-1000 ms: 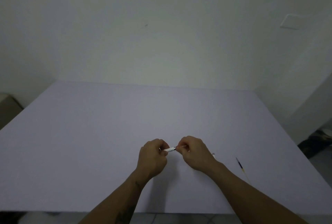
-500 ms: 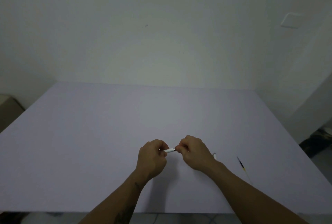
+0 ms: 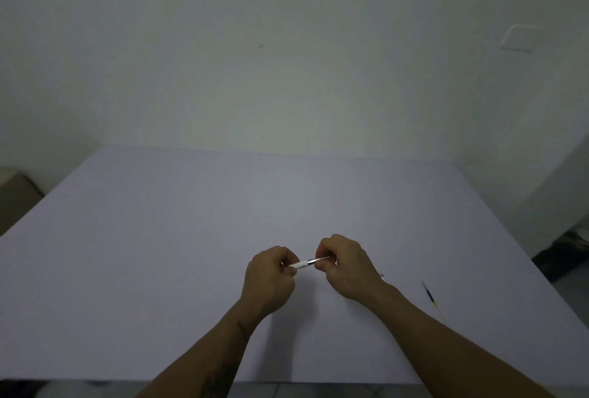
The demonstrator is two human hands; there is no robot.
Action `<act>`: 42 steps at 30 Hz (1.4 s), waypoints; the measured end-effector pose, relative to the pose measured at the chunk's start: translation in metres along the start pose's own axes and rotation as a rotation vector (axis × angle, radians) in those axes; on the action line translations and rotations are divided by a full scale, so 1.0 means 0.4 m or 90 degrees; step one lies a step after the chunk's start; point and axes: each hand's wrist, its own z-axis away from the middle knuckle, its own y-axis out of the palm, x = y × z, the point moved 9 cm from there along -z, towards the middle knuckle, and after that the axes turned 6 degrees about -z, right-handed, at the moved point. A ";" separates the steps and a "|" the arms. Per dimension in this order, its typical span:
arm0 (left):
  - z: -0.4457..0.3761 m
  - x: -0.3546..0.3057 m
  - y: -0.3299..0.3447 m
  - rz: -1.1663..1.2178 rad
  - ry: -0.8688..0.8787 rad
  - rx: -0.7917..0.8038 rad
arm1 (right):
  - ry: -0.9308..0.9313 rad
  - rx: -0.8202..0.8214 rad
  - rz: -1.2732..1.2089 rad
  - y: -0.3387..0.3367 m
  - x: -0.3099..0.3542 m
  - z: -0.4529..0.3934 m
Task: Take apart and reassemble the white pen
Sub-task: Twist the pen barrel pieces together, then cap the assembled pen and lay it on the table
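A short white pen section (image 3: 301,264) with a silver ring spans the gap between my two hands above the table's near middle. My left hand (image 3: 269,279) is closed around its left end. My right hand (image 3: 345,265) pinches the thin silver part (image 3: 322,258) that sticks out of the right end. The thin ink refill (image 3: 431,297), dark with a yellow stretch, lies on the table to the right of my right forearm. A small white pen piece (image 3: 382,276) peeks out just behind my right wrist; most of it is hidden.
The pale lavender table (image 3: 159,254) meets a plain wall at the back. A brown box (image 3: 16,196) stands beyond the left edge. Dark objects (image 3: 564,254) lie on the floor past the right edge.
My hands have drawn slightly apart, so more of the white section and the thin silver part shows between them. The refill on the table has not moved.
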 end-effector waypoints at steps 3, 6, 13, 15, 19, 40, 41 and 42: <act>-0.004 -0.011 -0.001 -0.005 0.016 -0.002 | -0.001 -0.002 0.005 -0.004 -0.004 -0.001; -0.008 -0.019 -0.001 -0.020 0.037 -0.003 | 0.006 -0.001 0.006 -0.004 -0.013 -0.002; -0.007 -0.014 0.015 -0.038 0.024 0.019 | -0.010 -0.026 -0.003 -0.004 -0.015 0.004; -0.003 -0.019 0.023 -0.057 0.034 0.018 | 0.001 -0.020 0.009 -0.001 -0.021 -0.003; -0.003 -0.016 0.035 -0.045 0.018 0.018 | -0.003 -0.012 -0.012 -0.009 -0.023 0.001; -0.023 -0.069 0.201 -0.077 -0.034 0.031 | 0.336 0.071 -0.071 -0.143 -0.446 0.047; -0.021 -0.071 0.217 -0.086 -0.037 0.040 | 0.351 0.090 -0.049 -0.136 -0.470 0.053; -0.019 -0.074 0.232 -0.093 -0.041 0.049 | 0.362 0.107 -0.030 -0.127 -0.489 0.057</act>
